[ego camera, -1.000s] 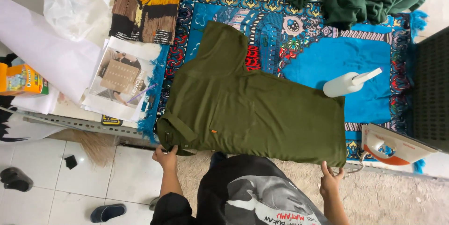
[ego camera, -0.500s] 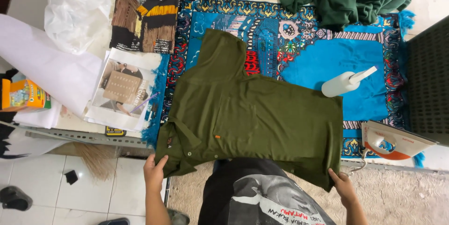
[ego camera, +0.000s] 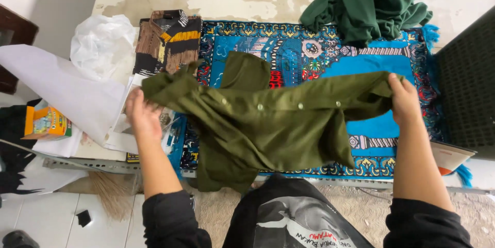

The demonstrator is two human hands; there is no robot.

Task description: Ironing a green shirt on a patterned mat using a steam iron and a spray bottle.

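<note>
- The left hand (ego camera: 142,116) grips the collar end of an olive-green shirt (ego camera: 268,121), fingers closed into the cloth.
- The right hand (ego camera: 405,98) pinches the other end of the shirt, fingers folded over the edge of the fabric.
- The shirt is lifted and stretched between the two hands above a blue patterned mat (ego camera: 371,62); its button row faces up and runs across the middle.
- One sleeve trails back onto the mat toward the far side, and the lower part of the shirt sags down toward the person's body.
- A heap of dark green cloth (ego camera: 368,3) lies at the far right corner of the mat.
- A folded brown, black and yellow striped garment (ego camera: 167,42) sits at the far left edge of the mat.
- A crumpled clear plastic bag (ego camera: 100,42) and a large white sheet (ego camera: 67,93) lie to the left of it.
- A small orange box (ego camera: 46,122) rests at the left edge, near the white sheet.
- A black slatted basket (ego camera: 469,88) stands on the right, just beside the mat.
</note>
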